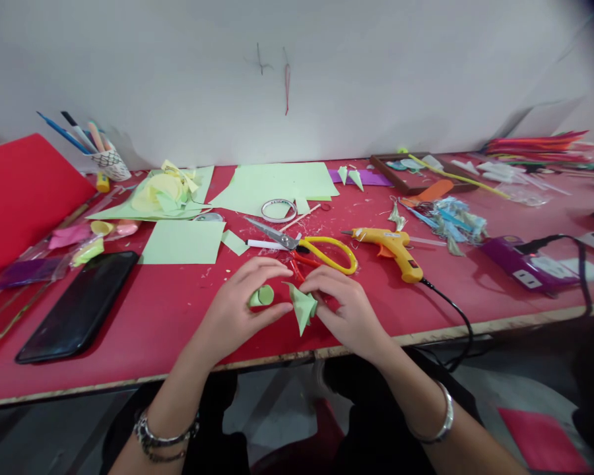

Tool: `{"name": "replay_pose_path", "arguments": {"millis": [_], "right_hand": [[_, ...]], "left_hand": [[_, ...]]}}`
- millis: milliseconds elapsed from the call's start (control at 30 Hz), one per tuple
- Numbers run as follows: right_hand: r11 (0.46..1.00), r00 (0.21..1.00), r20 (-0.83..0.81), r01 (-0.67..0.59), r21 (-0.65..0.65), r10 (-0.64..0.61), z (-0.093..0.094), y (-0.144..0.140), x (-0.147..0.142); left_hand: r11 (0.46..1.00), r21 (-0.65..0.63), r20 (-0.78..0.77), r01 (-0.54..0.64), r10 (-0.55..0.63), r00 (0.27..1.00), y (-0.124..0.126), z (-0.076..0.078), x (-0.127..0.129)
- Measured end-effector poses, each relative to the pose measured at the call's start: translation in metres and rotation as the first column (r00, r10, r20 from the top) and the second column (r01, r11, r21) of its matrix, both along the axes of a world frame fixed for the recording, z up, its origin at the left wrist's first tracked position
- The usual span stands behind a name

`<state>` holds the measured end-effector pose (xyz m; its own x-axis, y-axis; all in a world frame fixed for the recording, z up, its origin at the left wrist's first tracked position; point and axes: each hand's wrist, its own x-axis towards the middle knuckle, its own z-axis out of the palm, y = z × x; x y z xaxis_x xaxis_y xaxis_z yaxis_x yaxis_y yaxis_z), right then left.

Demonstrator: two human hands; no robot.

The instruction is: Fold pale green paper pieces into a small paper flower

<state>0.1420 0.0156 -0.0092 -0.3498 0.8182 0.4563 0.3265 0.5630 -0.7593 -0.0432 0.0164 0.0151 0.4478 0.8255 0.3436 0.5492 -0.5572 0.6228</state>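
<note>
Pinching two light-green paper bits, one per hand, just above the near table edge.

L hand (pixel 240 307) curls around a small rolled paper piece (pixel 262 295), fingers closed to keep the curl from springing open; R hand (pixel 344 310) grips a folded pointed paper piece (pixel 303 307) w/ thumb and fingertips, tip down. Yellow-handled scissors (pixel 309 251) and glue gun (pixel 393 247) lie just beyond the hands, within reach; black phone (pixel 79 305) sits well left of L hand.

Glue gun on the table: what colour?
Yellow body, orange trigger, black cord; the glue gun shows clearly in the head view.
</note>
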Motion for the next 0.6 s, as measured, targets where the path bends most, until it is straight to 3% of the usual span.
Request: {"name": "replay_pose_path", "arguments": {"millis": [200, 367, 600], "right_hand": [[0.999, 0.998, 0.048, -0.032, 0.039, 0.03, 0.0, 0.0, -0.001], [0.998, 0.999, 0.052, -0.009, 0.069, 0.006, -0.003, 0.001, -0.001], [0.998, 0.998, 0.064, 0.012, 0.069, -0.017, -0.004, 0.0, -0.001]], "left_hand": [[1.0, 0.014, -0.132, 0.026, -0.024, 0.991, 0.0, -0.007, 0.004], [0.979, 0.204, -0.194, 0.006, 0.034, 0.98, 0.001, -0.01, 0.004], [0.908, 0.418, -0.316, -0.015, 0.161, 0.935, 0.004, -0.017, 0.002]]}}
